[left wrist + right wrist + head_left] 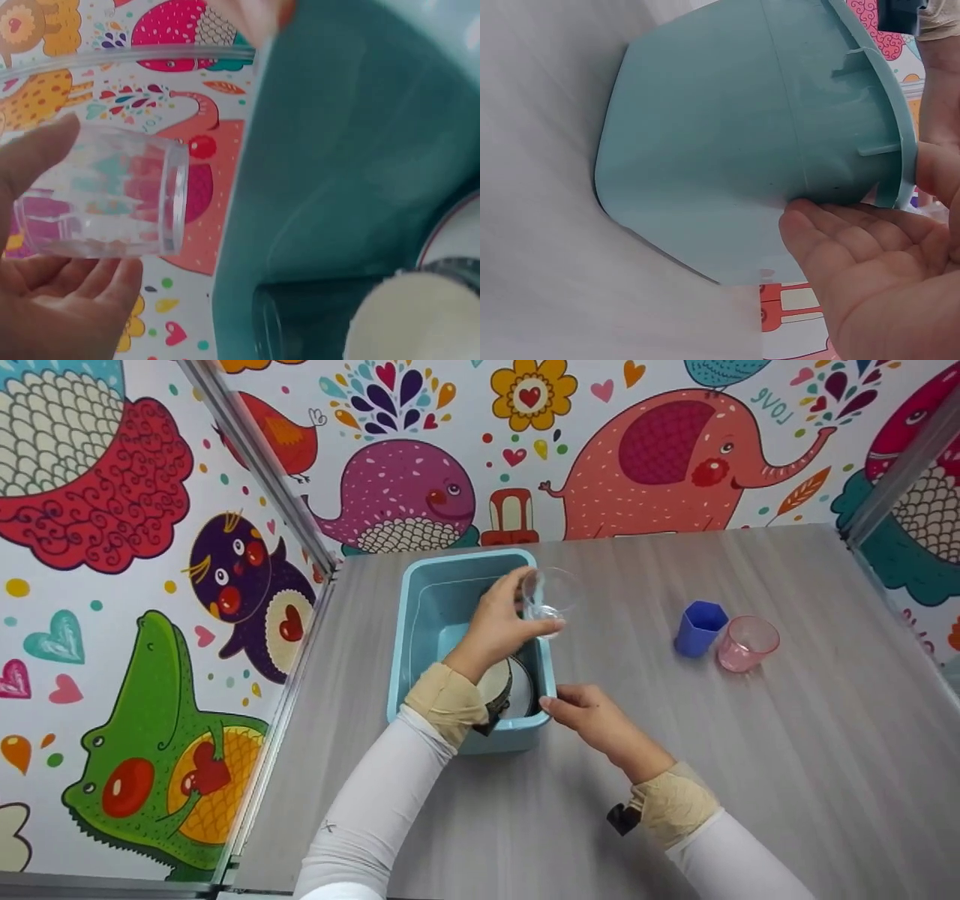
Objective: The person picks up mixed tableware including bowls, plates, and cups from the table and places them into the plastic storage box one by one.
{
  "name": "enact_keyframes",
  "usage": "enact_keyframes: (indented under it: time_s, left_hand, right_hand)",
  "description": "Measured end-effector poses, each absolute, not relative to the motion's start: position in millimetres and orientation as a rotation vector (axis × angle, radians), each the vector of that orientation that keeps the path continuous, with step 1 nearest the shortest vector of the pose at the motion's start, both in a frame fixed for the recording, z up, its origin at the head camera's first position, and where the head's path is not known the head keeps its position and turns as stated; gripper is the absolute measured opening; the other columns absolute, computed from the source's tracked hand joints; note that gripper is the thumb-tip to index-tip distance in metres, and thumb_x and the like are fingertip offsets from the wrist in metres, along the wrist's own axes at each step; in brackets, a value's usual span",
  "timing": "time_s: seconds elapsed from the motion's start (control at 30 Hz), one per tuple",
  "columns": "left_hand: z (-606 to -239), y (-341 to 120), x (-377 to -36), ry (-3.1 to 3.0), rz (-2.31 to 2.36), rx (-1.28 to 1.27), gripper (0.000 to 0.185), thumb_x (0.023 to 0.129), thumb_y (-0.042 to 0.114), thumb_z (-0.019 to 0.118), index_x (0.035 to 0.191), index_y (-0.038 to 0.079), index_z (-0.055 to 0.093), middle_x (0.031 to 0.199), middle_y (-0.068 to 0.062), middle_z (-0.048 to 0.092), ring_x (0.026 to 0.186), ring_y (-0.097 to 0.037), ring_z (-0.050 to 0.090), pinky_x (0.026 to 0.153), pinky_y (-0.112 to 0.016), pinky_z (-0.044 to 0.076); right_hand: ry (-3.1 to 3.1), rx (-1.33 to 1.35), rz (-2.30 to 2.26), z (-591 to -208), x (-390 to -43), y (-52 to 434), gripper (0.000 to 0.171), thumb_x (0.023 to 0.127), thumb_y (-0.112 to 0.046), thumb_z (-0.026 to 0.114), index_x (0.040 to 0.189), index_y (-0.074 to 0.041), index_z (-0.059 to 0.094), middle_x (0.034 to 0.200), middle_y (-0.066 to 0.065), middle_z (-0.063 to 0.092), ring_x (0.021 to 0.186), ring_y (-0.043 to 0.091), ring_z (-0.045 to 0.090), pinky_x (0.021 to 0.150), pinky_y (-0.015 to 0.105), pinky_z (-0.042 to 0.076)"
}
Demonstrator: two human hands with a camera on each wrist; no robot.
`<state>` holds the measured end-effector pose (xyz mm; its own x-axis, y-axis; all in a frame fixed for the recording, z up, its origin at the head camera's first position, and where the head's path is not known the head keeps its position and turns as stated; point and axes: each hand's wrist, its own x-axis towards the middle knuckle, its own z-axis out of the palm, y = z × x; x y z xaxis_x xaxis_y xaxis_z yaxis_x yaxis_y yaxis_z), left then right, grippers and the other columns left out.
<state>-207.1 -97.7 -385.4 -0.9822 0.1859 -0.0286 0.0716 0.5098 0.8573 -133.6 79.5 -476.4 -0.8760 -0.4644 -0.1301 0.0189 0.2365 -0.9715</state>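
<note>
A: What was the left hand (501, 619) doing?
B: It gripped a clear plastic cup (550, 597), fingers and thumb curled round it. The cup was tipped on its side, over the right rim of the light blue tub (420, 622).
A: How did the cup look?
B: See-through, faceted body, smooth band at the mouth. In the left wrist view the wallpaper colours showed straight through it (112, 195).
A: Right hand (592, 716)?
B: At the tub's near right corner, fingers lightly bent, fingertips touching the outer wall under the rim. Right wrist view showed the same contact (870, 255).
A: Anything in the tub?
B: A round pale item with a dark rim (504, 686), partly hidden by the wrist. Couldn't tell what it was.
A: Other stuff?
B: Blue cup (697, 628) and pink cup (745, 643) touching, on the grey table (750, 765), well apart from the tub.
A: Any writing?
B: "LOVE" on the wallpaper (772, 405) beside the elephant. No brand readable.
</note>
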Motion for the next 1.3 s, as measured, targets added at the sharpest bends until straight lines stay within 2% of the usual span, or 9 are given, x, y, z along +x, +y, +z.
enact_keyframes:
  time_s: [0.3, 0.37, 0.47, 0.67, 0.87, 0.93, 1.1, 1.17, 1.3]
  left_hand:
    - [-387.5, -120.2, -221.4, 2.672, 1.521, 0.129, 0.082, 0.083, 0.031, 0.085, 0.151, 0.021, 0.04, 0.15, -0.007, 0.047, 0.135, -0.028, 0.052, 0.109, -0.044, 0.049]
    - [-388.6, -123.1, -225.1, 2.674, 1.524, 0.101, 0.083, 0.083, 0.031, 0.085, 0.152, 0.02, 0.04, 0.151, -0.008, 0.047, 0.136, -0.028, 0.051, 0.109, -0.044, 0.049]
    - [-391.0, -126.2, -231.2, 2.67, 1.529, 0.055, 0.084, 0.083, 0.032, 0.085, 0.153, 0.019, 0.039, 0.152, -0.008, 0.046, 0.137, -0.028, 0.051, 0.11, -0.043, 0.048]
    - [-395.7, -127.4, -244.9, 2.665, 1.546, -0.004, 0.086, 0.083, 0.033, 0.084, 0.154, 0.018, 0.037, 0.155, -0.009, 0.044, 0.141, -0.028, 0.047, 0.112, -0.043, 0.046]
    - [-402.4, -129.5, -258.0, 2.694, 1.535, -0.054, 0.083, 0.083, 0.031, 0.084, 0.152, 0.017, 0.039, 0.154, -0.01, 0.045, 0.143, -0.029, 0.045, 0.113, -0.044, 0.045]
    - [-405.1, -130.8, -261.3, 2.704, 1.521, -0.067, 0.084, 0.083, 0.031, 0.084, 0.152, 0.016, 0.039, 0.154, -0.01, 0.045, 0.143, -0.03, 0.045, 0.113, -0.045, 0.045]
    - [-411.2, -132.6, -266.4, 2.721, 1.508, -0.069, 0.085, 0.083, 0.031, 0.083, 0.153, 0.013, 0.038, 0.155, -0.013, 0.045, 0.143, -0.03, 0.044, 0.114, -0.045, 0.044]
    - [-413.5, -133.2, -268.0, 2.723, 1.502, -0.068, 0.086, 0.083, 0.03, 0.084, 0.153, 0.012, 0.037, 0.155, -0.014, 0.044, 0.143, -0.031, 0.044, 0.114, -0.045, 0.043]
    - [-419.6, -132.5, -272.1, 2.742, 1.461, -0.059, 0.086, 0.083, 0.031, 0.083, 0.153, 0.01, 0.037, 0.153, -0.016, 0.044, 0.139, -0.03, 0.046, 0.114, -0.045, 0.042]
  right_hand:
    - [2.1, -0.376, -1.69, -475.4, -131.8, 75.3, 0.032, 0.104, -0.027, 0.056, 0.117, -0.003, 0.072, 0.103, 0.001, 0.072, 0.102, 0.012, 0.06, 0.107, 0.046, 0.047]
    - [2.105, -0.378, -1.694, -475.8, -131.7, 74.0, 0.031, 0.104, -0.027, 0.057, 0.117, -0.004, 0.072, 0.103, 0.0, 0.072, 0.101, 0.012, 0.06, 0.106, 0.046, 0.048]
    - [2.12, -0.376, -1.696, -476.8, -131.6, 72.2, 0.03, 0.104, -0.027, 0.057, 0.115, -0.004, 0.073, 0.099, -0.002, 0.07, 0.097, 0.013, 0.058, 0.101, 0.042, 0.049]
    - [2.134, -0.319, -1.693, -475.4, -130.9, 71.9, 0.029, 0.103, -0.027, 0.057, 0.114, -0.005, 0.073, 0.099, -0.001, 0.069, 0.098, 0.013, 0.057, 0.098, 0.04, 0.047]
    - [2.137, -0.314, -1.705, -474.5, -129.0, 71.2, 0.027, 0.103, -0.025, 0.058, 0.112, -0.004, 0.073, 0.09, -0.004, 0.062, 0.089, 0.015, 0.051, 0.083, 0.033, 0.042]
    - [2.137, -0.314, -1.708, -474.7, -128.5, 71.4, 0.028, 0.103, -0.025, 0.058, 0.114, -0.004, 0.073, 0.092, -0.004, 0.064, 0.091, 0.014, 0.053, 0.085, 0.033, 0.044]
    - [2.131, -0.326, -1.713, -475.8, -128.2, 71.5, 0.026, 0.103, -0.024, 0.058, 0.107, -0.002, 0.071, 0.08, -0.003, 0.054, 0.08, 0.014, 0.046, 0.075, 0.031, 0.04]
    - [2.136, -0.329, -1.714, -476.2, -128.1, 71.1, 0.025, 0.102, -0.024, 0.059, 0.103, -0.001, 0.07, 0.075, -0.003, 0.045, 0.074, 0.015, 0.04, 0.069, 0.031, 0.033]
    - [2.149, -0.313, -1.71, -477.1, -128.4, 71.2, 0.026, 0.102, -0.025, 0.059, 0.1, -0.001, 0.069, 0.076, -0.003, 0.047, 0.074, 0.015, 0.042, 0.067, 0.03, 0.033]
